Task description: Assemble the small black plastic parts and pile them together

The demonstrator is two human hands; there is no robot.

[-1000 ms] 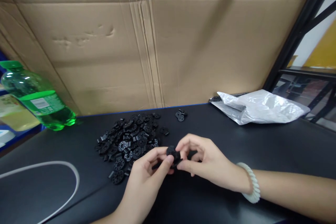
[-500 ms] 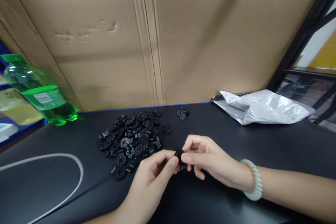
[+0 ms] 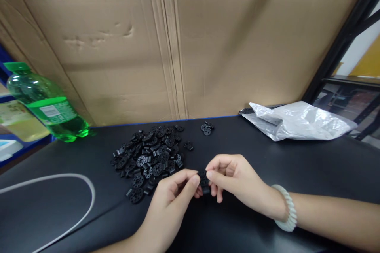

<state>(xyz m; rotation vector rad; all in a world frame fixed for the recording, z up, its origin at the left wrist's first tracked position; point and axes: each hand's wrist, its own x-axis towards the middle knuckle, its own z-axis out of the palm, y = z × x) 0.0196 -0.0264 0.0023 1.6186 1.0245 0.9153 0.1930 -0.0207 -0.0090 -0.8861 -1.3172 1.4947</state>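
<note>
Between my two hands, above the front of the black table, is a small round black plastic part with holes and a short tab (image 3: 203,180). My left hand (image 3: 178,195) pinches its left edge between thumb and index finger. At its right edge, my right hand (image 3: 234,176) grips it with thumb and index finger, the other fingers curled below. Fingertips hide some of the part. A heap of similar black parts (image 3: 154,156) lies just beyond and left of my left hand. Several more sit in a little group (image 3: 207,128) farther back.
A crumpled silver-white bag (image 3: 299,120) lies at the back right. At the left stands a green bottle (image 3: 53,106), and a grey cable (image 3: 89,189) loops over the black table (image 3: 267,233). A cardboard sheet (image 3: 225,47) walls off the back.
The round part has turned between my fingers, so its holed face shows more clearly. My right hand has shifted slightly, its lower fingers curling in closer.
</note>
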